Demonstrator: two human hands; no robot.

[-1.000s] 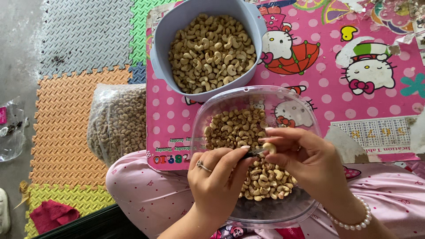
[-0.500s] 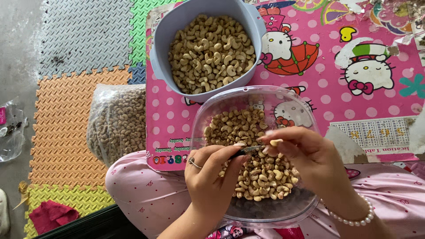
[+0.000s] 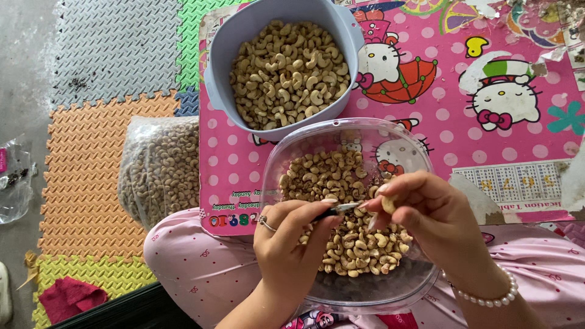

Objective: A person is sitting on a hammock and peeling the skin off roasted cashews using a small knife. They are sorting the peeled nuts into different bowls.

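Note:
My left hand point(image 3: 291, 242), with a ring on one finger, pinches a small dark-handled blade point(image 3: 339, 209) whose tip points right. My right hand point(image 3: 426, 214) holds a single cashew nut point(image 3: 387, 202) at its fingertips, touching the blade tip. Both hands hover over a clear plastic bowl point(image 3: 341, 137) that rests on my lap and holds several cashews point(image 3: 329, 176). Beyond it stands a light blue bowl point(image 3: 219, 73) filled with pale cashews point(image 3: 286, 70).
A clear plastic bag of cashews point(image 3: 159, 173) lies at the left on coloured foam floor mats point(image 3: 91, 152). The bowls sit by a pink cartoon-printed board point(image 3: 487, 122). A red cloth point(image 3: 70, 297) lies bottom left. A pearl bracelet point(image 3: 487, 297) circles my right wrist.
My hands have shifted slightly within the clear bowl, and the right fingers have turned the nut against the blade. The bowls and bag have stayed put.

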